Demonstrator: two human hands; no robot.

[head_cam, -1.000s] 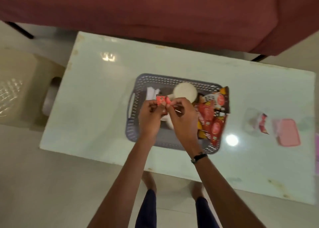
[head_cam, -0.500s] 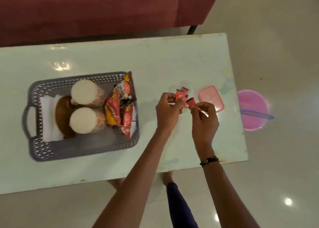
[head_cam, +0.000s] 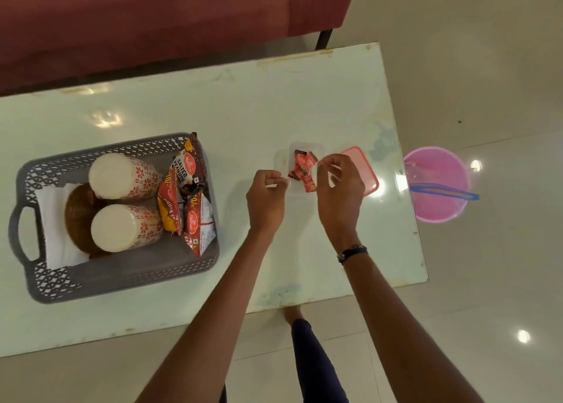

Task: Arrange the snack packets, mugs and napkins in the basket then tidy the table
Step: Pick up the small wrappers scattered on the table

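Note:
A grey plastic basket (head_cam: 128, 276) stands on the left of the table. In it two white mugs with red flowers (head_cam: 122, 175) (head_cam: 123, 227) lie on their sides, white napkins (head_cam: 56, 226) sit at its left end, and red snack packets (head_cam: 187, 198) fill its right end. Right of the basket, several small red sachets (head_cam: 303, 169) lie in a clear little container (head_cam: 285, 158). My left hand (head_cam: 265, 200) hovers just left of that container, fingers loosely curled and holding nothing. My right hand (head_cam: 339, 192) is at the container's right side, also holding nothing.
A pink lid (head_cam: 365, 171) lies on the white table (head_cam: 259, 107) behind my right hand. A brown round item (head_cam: 76, 216) sits under the mugs. A pink bucket (head_cam: 437, 183) stands on the floor past the table's right end. A red sofa (head_cam: 152, 15) runs along the far side.
The view swung right from the basket. Both hands carried the red sachets to the right and let them go into the clear container.

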